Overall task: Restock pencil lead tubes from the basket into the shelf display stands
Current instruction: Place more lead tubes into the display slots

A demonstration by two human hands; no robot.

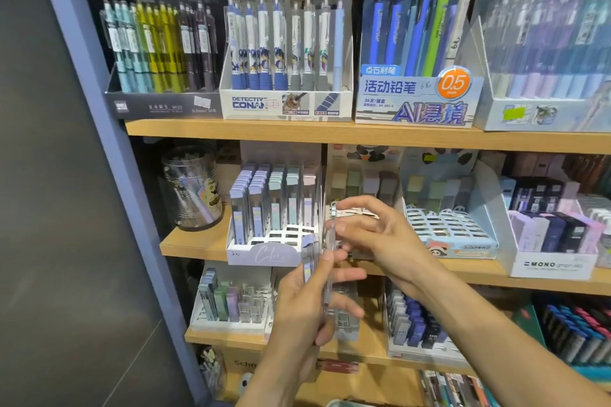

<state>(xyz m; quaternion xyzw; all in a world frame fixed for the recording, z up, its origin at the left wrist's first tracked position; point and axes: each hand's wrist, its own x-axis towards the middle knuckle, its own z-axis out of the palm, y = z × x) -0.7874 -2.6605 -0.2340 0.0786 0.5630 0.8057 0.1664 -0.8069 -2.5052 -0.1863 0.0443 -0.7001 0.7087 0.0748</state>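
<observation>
My left hand point(305, 304) grips a small bundle of clear pencil lead tubes point(310, 261) upright in front of the middle shelf. My right hand point(373, 235) pinches one clear tube point(331, 235) at the top of that bundle, its other fingers spread. Just behind and left stands the white display stand point(264, 251) with rows of lilac and pale blue lead tubes point(261, 201) at the back and open slots at the front. The basket shows only as a grey rim point(350, 403) at the bottom edge.
Further lead-tube stands sit on the middle shelf point(449, 235) and lower shelf point(231, 304). Mechanical pencil boxes point(287, 53) fill the top shelf. A clear jar point(191, 188) stands at the left. A grey wall panel point(49, 175) borders the shelving.
</observation>
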